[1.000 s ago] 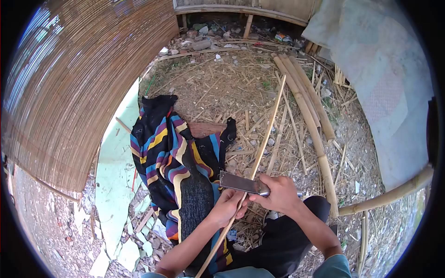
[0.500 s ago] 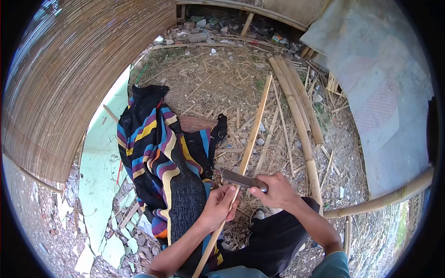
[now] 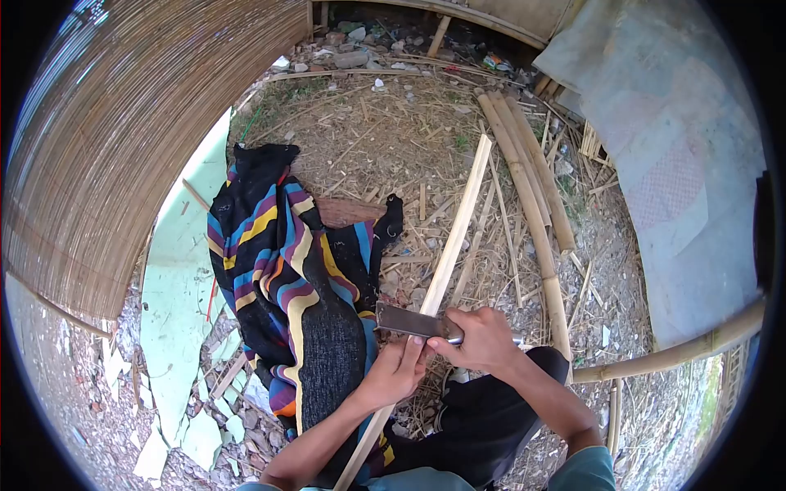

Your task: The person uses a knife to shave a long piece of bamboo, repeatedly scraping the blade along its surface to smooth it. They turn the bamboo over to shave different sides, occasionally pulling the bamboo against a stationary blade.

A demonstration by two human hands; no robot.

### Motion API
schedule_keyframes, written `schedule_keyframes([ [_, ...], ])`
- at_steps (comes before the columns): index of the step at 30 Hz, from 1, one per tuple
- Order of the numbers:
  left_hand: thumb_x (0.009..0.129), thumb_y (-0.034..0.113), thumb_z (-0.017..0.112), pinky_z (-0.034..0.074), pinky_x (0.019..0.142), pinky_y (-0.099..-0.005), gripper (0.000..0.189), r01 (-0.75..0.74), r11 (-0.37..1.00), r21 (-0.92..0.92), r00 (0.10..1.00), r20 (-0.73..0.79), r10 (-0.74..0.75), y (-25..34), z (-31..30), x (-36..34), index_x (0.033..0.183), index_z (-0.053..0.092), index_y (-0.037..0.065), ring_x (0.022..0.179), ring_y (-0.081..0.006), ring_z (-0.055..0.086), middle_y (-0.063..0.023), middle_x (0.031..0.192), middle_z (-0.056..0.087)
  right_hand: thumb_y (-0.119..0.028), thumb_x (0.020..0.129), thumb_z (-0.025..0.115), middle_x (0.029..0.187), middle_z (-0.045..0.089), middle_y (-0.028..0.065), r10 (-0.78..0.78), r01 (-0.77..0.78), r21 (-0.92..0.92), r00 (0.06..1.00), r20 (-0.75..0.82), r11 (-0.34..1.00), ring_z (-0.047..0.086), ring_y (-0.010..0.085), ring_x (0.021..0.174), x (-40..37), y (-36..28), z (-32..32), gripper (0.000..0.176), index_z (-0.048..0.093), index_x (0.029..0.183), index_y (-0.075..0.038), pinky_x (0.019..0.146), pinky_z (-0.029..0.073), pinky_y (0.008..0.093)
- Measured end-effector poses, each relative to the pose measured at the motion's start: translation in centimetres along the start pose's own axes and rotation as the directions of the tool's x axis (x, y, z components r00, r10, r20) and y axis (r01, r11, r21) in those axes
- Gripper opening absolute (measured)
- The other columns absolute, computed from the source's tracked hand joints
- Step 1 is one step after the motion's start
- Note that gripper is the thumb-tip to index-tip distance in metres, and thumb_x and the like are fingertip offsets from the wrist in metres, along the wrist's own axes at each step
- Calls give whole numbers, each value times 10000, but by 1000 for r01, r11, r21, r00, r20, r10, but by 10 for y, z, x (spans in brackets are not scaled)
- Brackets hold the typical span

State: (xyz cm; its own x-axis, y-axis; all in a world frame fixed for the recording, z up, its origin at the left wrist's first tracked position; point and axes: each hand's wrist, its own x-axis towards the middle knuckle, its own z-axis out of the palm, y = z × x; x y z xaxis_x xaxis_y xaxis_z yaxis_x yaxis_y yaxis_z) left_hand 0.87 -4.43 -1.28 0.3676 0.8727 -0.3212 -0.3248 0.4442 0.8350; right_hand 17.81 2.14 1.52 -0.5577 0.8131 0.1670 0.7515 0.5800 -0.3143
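Note:
A long pale bamboo strip (image 3: 455,233) slants from my lap up and away to the right. My left hand (image 3: 393,375) is closed around it just below the blade, its thumb pointing up along the strip. In my right hand (image 3: 481,337) is a machete (image 3: 405,320), gripped by its handle. Its broad, dark, square-ended blade lies across the strip and points left, touching or nearly touching it. My right fingertips come close to my left thumb. Beside my left forearm a striped knit cloth (image 3: 282,270) in black, yellow, blue and purple is draped.
Several bamboo poles (image 3: 524,192) lie on the ground to the right. A woven bamboo screen (image 3: 155,123) stands at left, above a broken pale-green sheet (image 3: 184,303). A grey sheet (image 3: 667,172) leans at right, near a horizontal bamboo pole (image 3: 679,353). Splinters and rubble litter the ground.
The machete has shifted slightly left and down, its blade now lying more level. The strip has turned, showing a wider, paler face, and its far end has moved a little right.

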Motion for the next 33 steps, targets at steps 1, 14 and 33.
schedule_keyframes([
  [1,1006,332,264,228,358,-231,390,-113,987,110,993,-29,117,-6,-1,5,759,391,58,395,-47,249,45,537,262,-585,725,619,450,526,108,-36,36,-57,999,0,998,583,299,440,1,3,1,510,601,653,-80,437,478,394],
  [14,995,199,347,240,367,-229,214,1,995,101,1000,-10,0,-2,-4,2,870,440,53,422,-33,247,56,563,288,-590,704,637,486,533,78,-36,29,-131,998,-48,991,586,285,463,5,-4,-4,510,571,666,-85,450,469,369],
  [33,936,108,433,351,463,-271,147,-190,886,423,962,-100,254,-22,-7,2,892,514,-6,492,-82,423,-23,579,456,-620,757,563,495,554,151,188,-184,-202,982,2,962,616,330,519,10,19,-13,551,639,722,-75,509,509,405],
])
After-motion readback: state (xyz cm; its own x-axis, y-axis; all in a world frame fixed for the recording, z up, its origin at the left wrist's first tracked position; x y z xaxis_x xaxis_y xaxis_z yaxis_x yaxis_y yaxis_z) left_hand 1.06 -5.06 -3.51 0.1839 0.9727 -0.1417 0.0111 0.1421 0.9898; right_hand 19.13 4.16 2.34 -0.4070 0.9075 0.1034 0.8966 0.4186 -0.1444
